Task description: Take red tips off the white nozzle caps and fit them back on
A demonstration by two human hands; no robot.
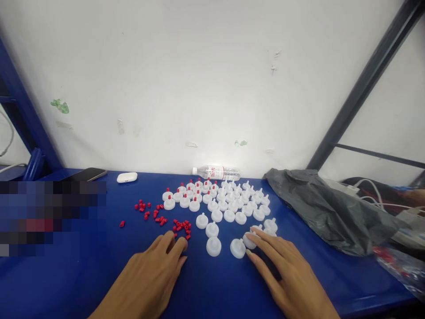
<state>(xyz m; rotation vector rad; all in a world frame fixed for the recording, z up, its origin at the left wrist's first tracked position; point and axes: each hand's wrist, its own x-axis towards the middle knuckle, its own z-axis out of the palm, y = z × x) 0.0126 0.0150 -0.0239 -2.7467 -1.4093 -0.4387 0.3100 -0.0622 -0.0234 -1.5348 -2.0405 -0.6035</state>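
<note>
Left hand point(156, 266): curled beside red caps point(186, 227), grip impossible to tell
Right hand point(287, 266): spread apart, partly covering white lids point(237, 249)
Phone point(91, 173): partly pixelated

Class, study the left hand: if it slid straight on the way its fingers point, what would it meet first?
Most likely the cluster of loose red caps just ahead of the left hand, though depth makes it hard to tell which cap comes first.
</note>
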